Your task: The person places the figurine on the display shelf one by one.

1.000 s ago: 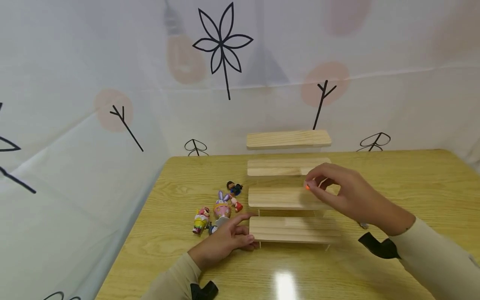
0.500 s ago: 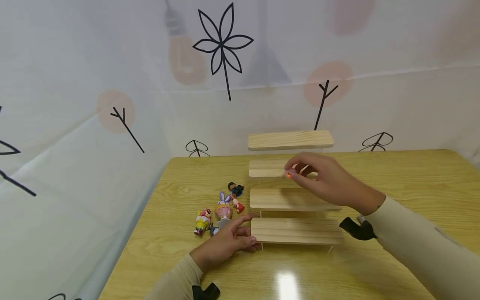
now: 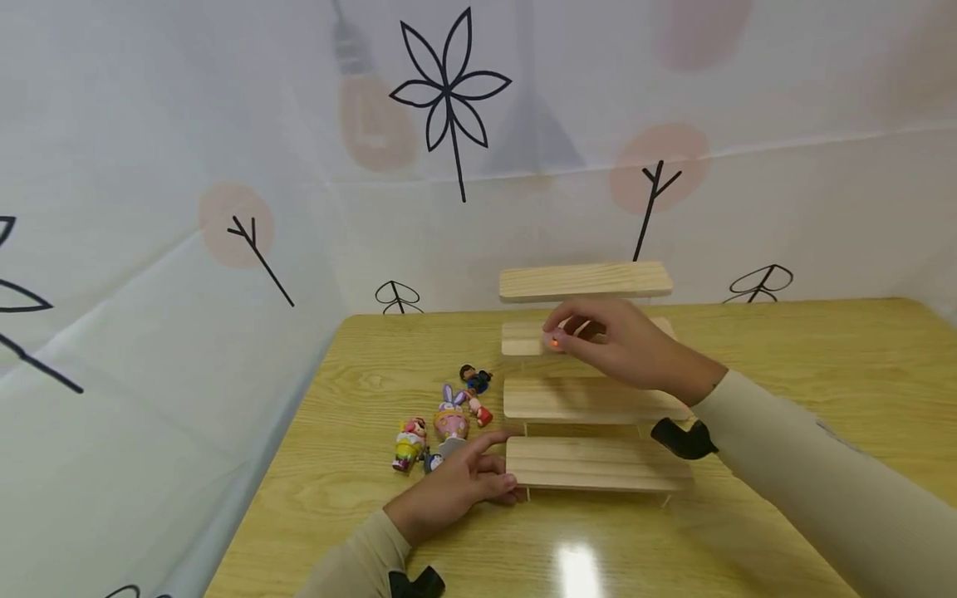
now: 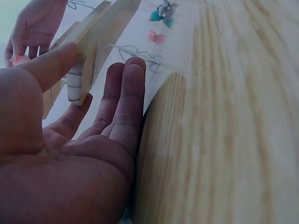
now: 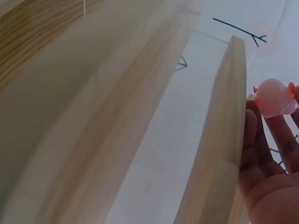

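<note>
A stepped wooden display rack with several light board tiers stands mid-table. My left hand is at the left end of its lowest board, the board's end between thumb and index finger in the left wrist view. The other fingers of that hand stretch out below. My right hand pinches a small rounded pink toy with orange bits between thumb and fingertips. In the head view this hand overlaps the second board from the top, toward its left part. The right wrist view shows the toy beside a board end.
Several small toy figures lie left of the rack: a purple-eared rabbit, a pink-and-yellow figure, a dark-haired figure, a red-dressed one and a dark one near the left hand. A patterned cloth backdrop rises behind the table.
My right hand has moved left and slightly back with the pink toy, from the third board's right end to the second board. The left hand stays at the lowest board.
</note>
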`<state>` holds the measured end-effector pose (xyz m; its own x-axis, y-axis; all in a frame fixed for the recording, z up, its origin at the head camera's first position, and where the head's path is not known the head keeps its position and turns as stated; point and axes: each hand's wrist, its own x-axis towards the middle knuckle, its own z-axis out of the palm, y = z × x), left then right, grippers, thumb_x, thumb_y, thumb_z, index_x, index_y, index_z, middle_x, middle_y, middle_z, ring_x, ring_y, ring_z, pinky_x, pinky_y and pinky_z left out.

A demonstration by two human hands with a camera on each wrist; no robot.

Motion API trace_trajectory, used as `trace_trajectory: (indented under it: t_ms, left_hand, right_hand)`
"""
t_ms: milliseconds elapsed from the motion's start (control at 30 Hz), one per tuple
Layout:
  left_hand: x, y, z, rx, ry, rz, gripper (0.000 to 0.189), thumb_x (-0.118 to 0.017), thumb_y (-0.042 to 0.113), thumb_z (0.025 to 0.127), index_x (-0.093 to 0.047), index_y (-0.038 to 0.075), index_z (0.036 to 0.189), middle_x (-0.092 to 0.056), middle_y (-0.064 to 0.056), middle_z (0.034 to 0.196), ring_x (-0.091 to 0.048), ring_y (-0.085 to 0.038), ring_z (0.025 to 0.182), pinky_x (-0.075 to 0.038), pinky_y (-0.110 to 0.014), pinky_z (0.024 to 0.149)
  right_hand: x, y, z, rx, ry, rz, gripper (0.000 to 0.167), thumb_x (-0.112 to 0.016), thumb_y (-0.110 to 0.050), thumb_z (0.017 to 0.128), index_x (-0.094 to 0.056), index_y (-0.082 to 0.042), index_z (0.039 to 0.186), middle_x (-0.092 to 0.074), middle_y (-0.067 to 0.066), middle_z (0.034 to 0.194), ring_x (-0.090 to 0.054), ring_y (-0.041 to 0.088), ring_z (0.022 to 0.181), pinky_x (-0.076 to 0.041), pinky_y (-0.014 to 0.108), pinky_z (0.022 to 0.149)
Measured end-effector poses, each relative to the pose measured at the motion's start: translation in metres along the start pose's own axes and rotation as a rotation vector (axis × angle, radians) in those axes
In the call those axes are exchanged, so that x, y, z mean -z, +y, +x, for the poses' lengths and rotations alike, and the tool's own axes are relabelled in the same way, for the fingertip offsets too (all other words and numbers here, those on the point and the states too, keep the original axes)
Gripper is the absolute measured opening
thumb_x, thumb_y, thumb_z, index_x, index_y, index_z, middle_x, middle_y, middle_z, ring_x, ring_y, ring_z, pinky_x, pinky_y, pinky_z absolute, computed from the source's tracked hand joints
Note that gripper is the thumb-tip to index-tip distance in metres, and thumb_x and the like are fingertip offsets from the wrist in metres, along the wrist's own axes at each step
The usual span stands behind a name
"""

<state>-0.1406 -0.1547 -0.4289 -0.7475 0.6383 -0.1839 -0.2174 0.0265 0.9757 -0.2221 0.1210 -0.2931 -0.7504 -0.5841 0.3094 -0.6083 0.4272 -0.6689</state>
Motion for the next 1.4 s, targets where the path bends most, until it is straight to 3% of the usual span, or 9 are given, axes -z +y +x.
trace_trajectory:
  t_ms: [333,667,833,1100,1400]
  left_hand:
    - [0.0,0.001,-0.001,0.007,0.002,0.002,0.063,-0.06,0.019,0.102,-0.029,0.02,0.156,-0.065,-0.009,0.107,-0.07,-0.026,0.109,-0.056,-0.037,0.099]
    - [0.002,0.0,0.001,0.008,-0.004,-0.002,0.064,-0.06,0.018,0.102,-0.028,0.018,0.157,-0.065,-0.009,0.108,-0.07,-0.026,0.109,-0.056,-0.037,0.099]
    - [0.002,0.001,0.0,0.01,0.0,-0.001,0.064,-0.06,0.018,0.102,-0.027,0.017,0.157,-0.065,-0.009,0.107,-0.07,-0.026,0.109,-0.056,-0.037,0.099]
    - [0.002,0.001,0.0,0.001,-0.007,-0.005,0.064,-0.059,0.017,0.102,-0.027,0.017,0.157,-0.065,-0.009,0.107,-0.069,-0.027,0.11,-0.056,-0.037,0.099]
    - [0.003,0.0,0.0,0.004,-0.012,-0.009,0.065,-0.059,0.019,0.102,-0.026,0.017,0.158,-0.064,-0.008,0.108,-0.07,-0.025,0.109,-0.055,-0.037,0.099]
  right_hand:
    - [-0.011,0.002,0.014,0.029,0.003,0.035,0.016,-0.062,-0.016,0.101,-0.069,-0.009,0.113,-0.073,0.003,0.099,-0.068,0.014,0.089,-0.058,0.033,0.077]
    - [-0.019,0.001,0.023,-0.018,-0.013,0.04,0.016,-0.061,-0.02,0.101,-0.068,-0.012,0.114,-0.071,0.003,0.1,-0.066,0.019,0.089,-0.058,0.037,0.078]
    - [-0.022,0.002,0.026,-0.036,-0.018,0.054,0.016,-0.061,-0.021,0.101,-0.069,-0.013,0.113,-0.07,0.003,0.101,-0.065,0.015,0.087,-0.057,0.033,0.077]
    - [-0.023,0.005,0.024,-0.059,-0.017,0.101,0.017,-0.06,-0.023,0.102,-0.067,-0.017,0.115,-0.068,0.0,0.104,-0.065,0.021,0.092,-0.057,0.031,0.078]
    - [-0.026,0.007,0.023,-0.033,0.008,0.044,0.019,-0.068,-0.026,0.097,-0.068,-0.018,0.115,-0.068,-0.002,0.097,-0.063,0.015,0.081,-0.055,0.028,0.072]
